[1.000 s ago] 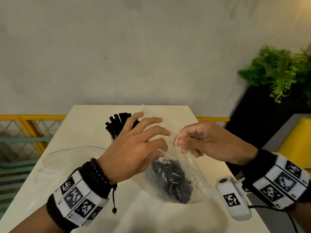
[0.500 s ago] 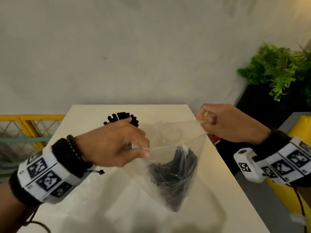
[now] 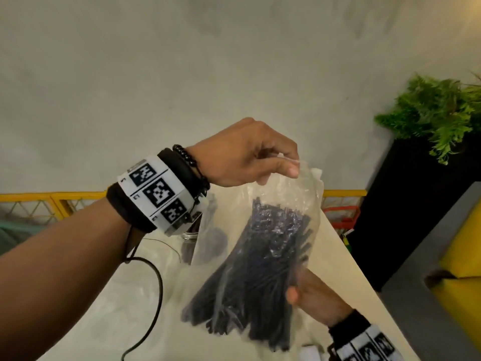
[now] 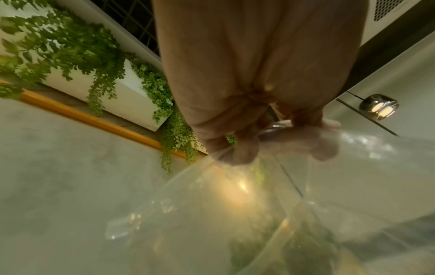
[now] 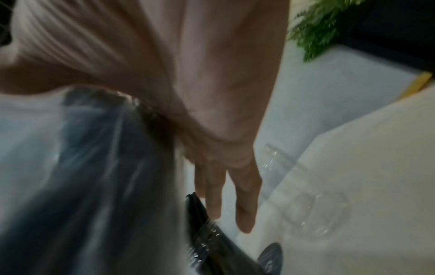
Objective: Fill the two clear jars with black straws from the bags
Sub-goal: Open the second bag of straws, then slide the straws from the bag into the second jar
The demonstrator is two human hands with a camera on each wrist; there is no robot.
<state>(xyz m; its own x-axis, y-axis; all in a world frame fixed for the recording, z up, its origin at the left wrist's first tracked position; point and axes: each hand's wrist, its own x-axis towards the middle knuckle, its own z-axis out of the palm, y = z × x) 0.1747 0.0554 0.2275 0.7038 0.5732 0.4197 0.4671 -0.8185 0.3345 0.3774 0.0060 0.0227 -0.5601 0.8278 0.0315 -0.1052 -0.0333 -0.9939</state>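
Note:
A clear plastic bag (image 3: 307, 194) full of black straws (image 3: 260, 256) hangs in the air over the table (image 3: 104, 321). My left hand (image 3: 286, 168) is raised and pinches the bag's top edge; the left wrist view shows its fingertips (image 4: 244, 154) closed on the film of the bag (image 4: 259, 204). My right hand (image 3: 296, 290) is low at the right and holds the bag's lower side, thumb in front, fingers behind. In the blurred right wrist view two fingers (image 5: 244, 204) lie straight beside the bag (image 5: 94, 167). A jar with straws (image 3: 188, 243) shows partly under my left wrist.
A black cable (image 3: 156, 295) trails from my left wrist across the table. A yellow railing (image 3: 52, 201) runs behind the table. A black planter (image 3: 416, 217) with a green plant (image 3: 442, 108) and a yellow seat (image 3: 463, 256) stand close on the right.
My left hand has lifted the bag's top edge high. My right hand has left the top edge and dropped to the bag's lower side. The bag now hangs lengthwise.

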